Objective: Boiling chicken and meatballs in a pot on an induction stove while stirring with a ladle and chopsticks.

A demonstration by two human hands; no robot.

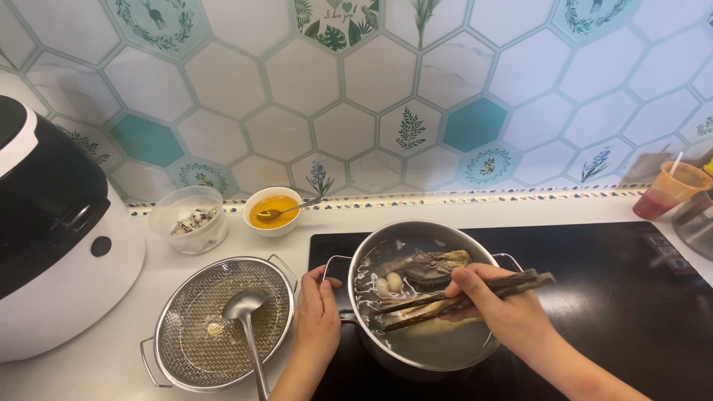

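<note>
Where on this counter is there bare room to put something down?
Free: the black glass cooktop right of the steel pot, and the white counter strip behind it. Crowded: left side, with the wire-mesh strainer, clear tub, small white bowl and white cooker.

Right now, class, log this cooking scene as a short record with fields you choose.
Left hand: left hand grips the steel pot by its handle
Right hand: right hand holds dark chopsticks over the pot
Pot contents: clear liquid, dark pieces, small pale eggs
Left of pot: mesh strainer with ladle lying in it
Behind: bowl of orange sauce
</note>
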